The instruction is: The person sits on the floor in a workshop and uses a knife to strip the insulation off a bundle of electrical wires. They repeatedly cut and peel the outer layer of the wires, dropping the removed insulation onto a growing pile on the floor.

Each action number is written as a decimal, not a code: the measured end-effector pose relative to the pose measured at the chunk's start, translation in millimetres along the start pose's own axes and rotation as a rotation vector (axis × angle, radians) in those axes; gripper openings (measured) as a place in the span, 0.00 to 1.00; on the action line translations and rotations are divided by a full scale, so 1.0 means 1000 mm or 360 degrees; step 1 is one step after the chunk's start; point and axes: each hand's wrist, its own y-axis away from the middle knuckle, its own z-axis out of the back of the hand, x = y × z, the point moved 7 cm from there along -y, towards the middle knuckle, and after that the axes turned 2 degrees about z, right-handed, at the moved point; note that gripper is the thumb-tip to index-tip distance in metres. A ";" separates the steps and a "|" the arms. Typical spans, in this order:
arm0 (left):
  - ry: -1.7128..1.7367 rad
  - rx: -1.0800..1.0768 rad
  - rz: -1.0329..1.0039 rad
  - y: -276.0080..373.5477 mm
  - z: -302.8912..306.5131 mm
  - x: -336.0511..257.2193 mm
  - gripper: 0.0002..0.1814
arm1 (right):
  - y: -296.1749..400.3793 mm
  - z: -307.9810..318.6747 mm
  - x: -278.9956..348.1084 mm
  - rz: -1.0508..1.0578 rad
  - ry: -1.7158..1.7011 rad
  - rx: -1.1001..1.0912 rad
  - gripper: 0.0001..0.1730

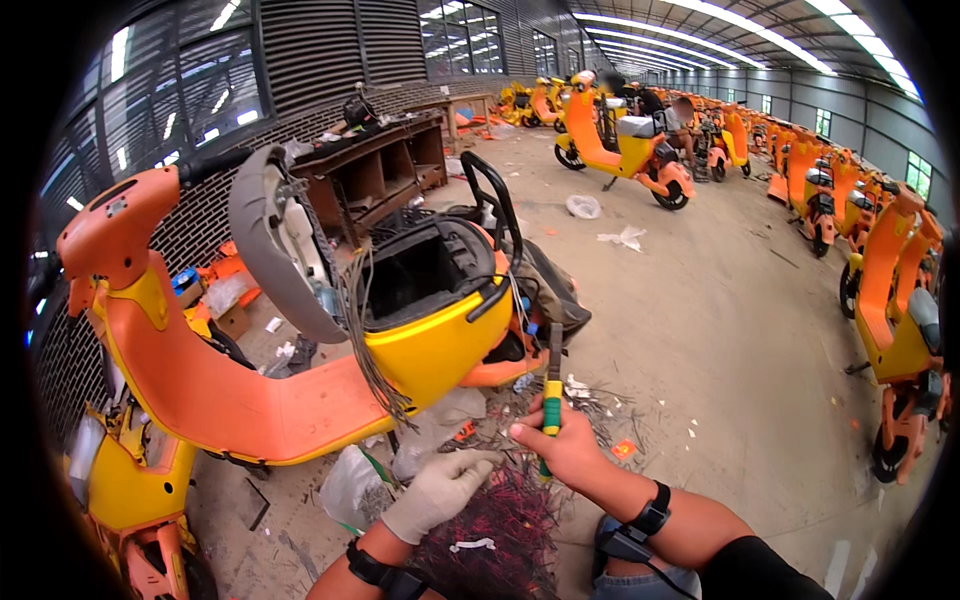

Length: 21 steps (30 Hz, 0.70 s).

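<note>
My right hand (562, 442), bare, grips the green and yellow handle of a hand tool (553, 405) with a flat dark metal blade pointing up and away. To its left is my left hand (444, 491) in a pale knit glove, fingers bent together over a heap of thin dark and reddish strands (499, 525); whether it pinches anything I cannot tell. Beyond both hands stands an orange and yellow scooter (427, 345), its grey seat (274, 240) tipped up over the open storage box. A bundle of thin grey strands (364, 330) hangs over the box's front edge.
Plastic bags (356, 487) lie left of my gloved hand. A second scooter (142, 480) stands at the lower left, and rows of scooters (892, 315) line the right. A brown workbench (382, 165) is by the wall. Farther off, a person (679, 124) sits among scooters.
</note>
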 end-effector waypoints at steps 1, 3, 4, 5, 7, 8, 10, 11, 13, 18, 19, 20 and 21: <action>-0.0007 -0.0014 0.0059 0.001 0.000 0.002 0.14 | -0.002 -0.005 0.001 -0.0006 -0.0025 0.0011 0.12; 0.0168 -0.0014 0.0156 0.001 -0.002 0.012 0.14 | 0.000 -0.004 -0.001 -0.0046 -0.0044 0.0004 0.13; 0.0162 -0.0044 0.0113 0.000 -0.002 0.009 0.13 | 0.001 -0.004 -0.004 -0.0112 -0.0133 0.0006 0.12; 0.0154 -0.0072 0.0070 0.000 0.000 0.005 0.13 | 0.001 -0.005 -0.002 -0.0095 -0.0128 0.0010 0.12; 0.0201 -0.0101 0.0086 0.001 -0.001 0.001 0.11 | 0.003 -0.004 0.000 -0.0081 -0.0110 0.0010 0.12; 0.0251 -0.0102 0.0138 0.003 -0.002 0.000 0.11 | 0.003 -0.002 0.004 -0.0058 -0.0077 0.0018 0.12; 0.0348 -0.0158 0.0215 0.005 -0.006 -0.001 0.09 | 0.004 0.003 0.008 0.0007 0.0015 0.0015 0.12; 0.0346 -0.0143 0.0256 0.003 -0.007 -0.003 0.09 | 0.005 0.006 0.009 0.0035 0.0064 0.0016 0.13; 0.0357 -0.0219 0.0150 0.002 -0.005 -0.004 0.09 | 0.002 0.006 0.006 0.0048 0.0094 0.0041 0.14; 0.0375 -0.0143 0.0096 0.000 -0.007 -0.008 0.11 | 0.000 0.008 0.005 0.0046 0.0080 0.0052 0.15; 0.0325 -0.0119 0.0085 -0.002 -0.006 -0.007 0.11 | -0.001 0.007 0.006 0.0047 0.0058 0.0050 0.14; 0.0276 -0.0098 0.0077 -0.003 -0.007 -0.005 0.11 | -0.001 0.007 0.007 0.0030 0.0060 0.0038 0.13; 0.0220 -0.0078 0.0066 -0.004 -0.007 -0.003 0.11 | -0.001 0.007 0.009 0.0016 0.0057 0.0026 0.12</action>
